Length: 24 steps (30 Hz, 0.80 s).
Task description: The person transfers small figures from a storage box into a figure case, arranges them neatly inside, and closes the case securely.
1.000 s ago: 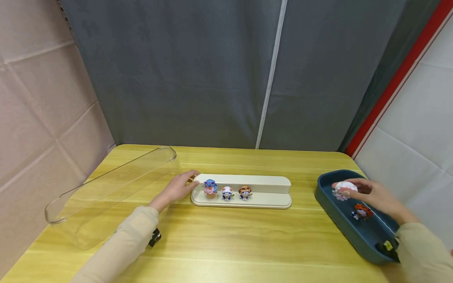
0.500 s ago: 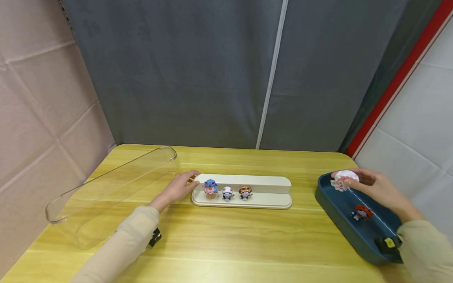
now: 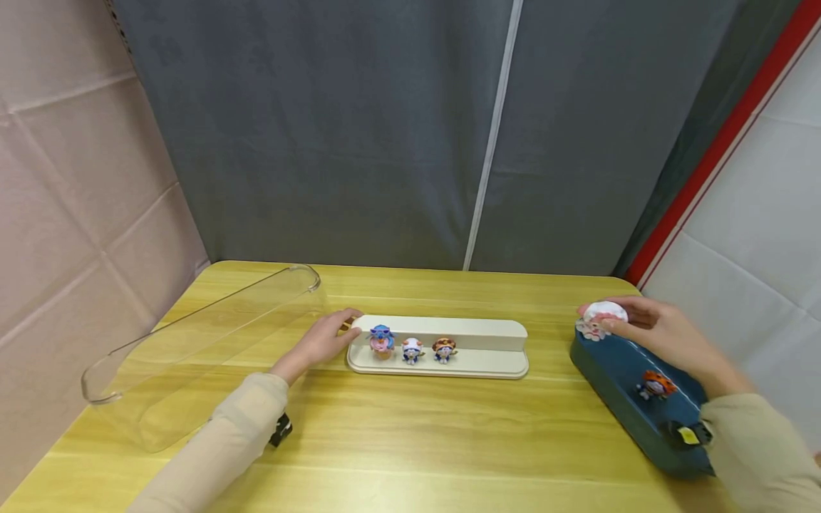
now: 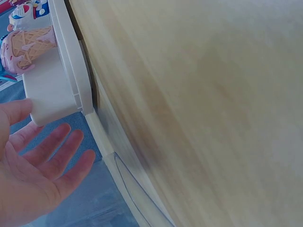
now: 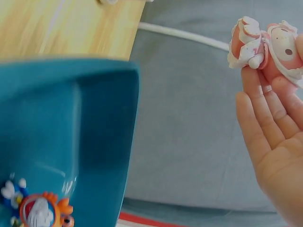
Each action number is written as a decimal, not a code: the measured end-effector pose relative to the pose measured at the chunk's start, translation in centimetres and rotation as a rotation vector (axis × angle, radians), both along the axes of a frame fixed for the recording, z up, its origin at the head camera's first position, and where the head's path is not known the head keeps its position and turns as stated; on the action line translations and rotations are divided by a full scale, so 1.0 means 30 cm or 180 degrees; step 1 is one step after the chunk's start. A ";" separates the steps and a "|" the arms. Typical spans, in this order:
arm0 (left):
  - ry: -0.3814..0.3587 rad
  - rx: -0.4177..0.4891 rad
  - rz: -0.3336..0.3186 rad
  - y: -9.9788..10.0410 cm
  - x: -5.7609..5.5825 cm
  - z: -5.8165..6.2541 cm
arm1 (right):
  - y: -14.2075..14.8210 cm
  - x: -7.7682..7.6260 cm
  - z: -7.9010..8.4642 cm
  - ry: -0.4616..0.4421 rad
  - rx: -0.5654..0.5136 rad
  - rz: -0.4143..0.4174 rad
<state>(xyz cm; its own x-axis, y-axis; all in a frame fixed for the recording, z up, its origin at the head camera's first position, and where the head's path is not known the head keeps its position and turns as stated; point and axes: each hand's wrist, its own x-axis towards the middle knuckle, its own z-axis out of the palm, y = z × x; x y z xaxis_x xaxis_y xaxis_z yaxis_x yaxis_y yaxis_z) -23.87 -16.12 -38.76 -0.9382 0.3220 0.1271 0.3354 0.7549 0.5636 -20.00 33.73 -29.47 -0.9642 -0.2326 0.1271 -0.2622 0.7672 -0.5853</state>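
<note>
My right hand (image 3: 663,338) pinches a small pink-and-white figurine (image 3: 599,318) with a white rounded top, held up over the far end of the blue bin (image 3: 596,377). In the right wrist view the figurine (image 5: 279,49) lies sideways in the fingertips. My left hand (image 3: 323,342) is at the left end of a cream display stand (image 3: 487,362), thumb and fingertips right at its corner, the other fingers loosely spread. On the stand, an ice-cream-cone figurine (image 3: 381,343), a white-hatted figurine (image 3: 412,350) and a brown-hatted figurine (image 3: 444,350) stand in a row.
An orange-and-blue figurine (image 3: 656,385) lies inside the bin. A clear plastic cover (image 3: 205,342) lies on the left of the wooden table (image 3: 449,434). A grey curtain (image 3: 333,142) hangs behind, with white panels at both sides.
My right hand has lifted the pink-and-white figurine and moved it left, from inside the bin to above its far rim. My left hand and the stand have stayed in place.
</note>
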 end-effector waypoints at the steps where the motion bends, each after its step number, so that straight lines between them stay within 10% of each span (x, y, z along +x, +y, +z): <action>1: -0.0005 0.0006 0.0003 0.000 0.000 0.000 | -0.010 -0.002 0.000 -0.0010 -0.0017 0.0014; 24: -0.0015 0.0009 0.0001 0.000 -0.001 0.001 | -0.196 -0.026 -0.096 -0.0207 -0.0478 0.0503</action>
<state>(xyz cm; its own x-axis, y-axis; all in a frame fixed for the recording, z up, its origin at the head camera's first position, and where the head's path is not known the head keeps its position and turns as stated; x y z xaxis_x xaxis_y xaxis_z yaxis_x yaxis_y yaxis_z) -23.89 -16.11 -38.72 -0.9389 0.3213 0.1237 0.3326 0.7534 0.5673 -20.78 27.84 -32.34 -0.9246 -0.3646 0.1104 -0.3303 0.6226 -0.7094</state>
